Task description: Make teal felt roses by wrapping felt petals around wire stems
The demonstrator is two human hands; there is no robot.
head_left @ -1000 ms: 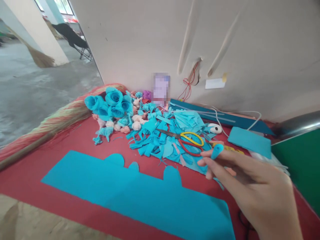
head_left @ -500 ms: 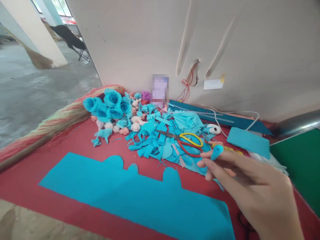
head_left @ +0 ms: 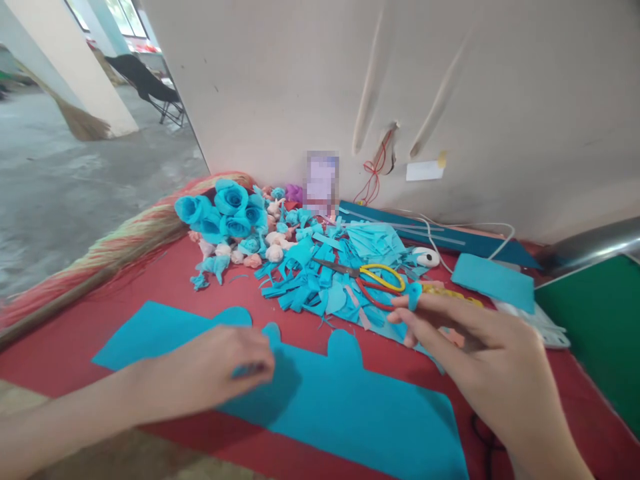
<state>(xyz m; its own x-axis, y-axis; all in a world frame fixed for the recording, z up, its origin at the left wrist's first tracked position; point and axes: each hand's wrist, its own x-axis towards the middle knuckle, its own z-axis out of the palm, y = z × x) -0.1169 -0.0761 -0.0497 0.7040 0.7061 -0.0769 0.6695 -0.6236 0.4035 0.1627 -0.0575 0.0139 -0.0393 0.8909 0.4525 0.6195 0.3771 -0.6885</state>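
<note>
Curled bright-blue paper piece (head_left: 414, 296) is sitting pinched in the right hand (head_left: 493, 357); over-squeezing could be crushing it. Left hand (head_left: 217, 363) is hanging half-curled, contents indeterminable.

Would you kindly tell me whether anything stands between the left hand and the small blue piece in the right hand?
Nothing visible stands between the left hand and the small blue piece in the right hand; the scissors lie beyond, on the scraps.

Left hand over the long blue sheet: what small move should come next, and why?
Probably reach for the rounded blue shape at the sheet's far edge: the left hand hovers near it, while the right hand pinches a small blue piece.
</note>
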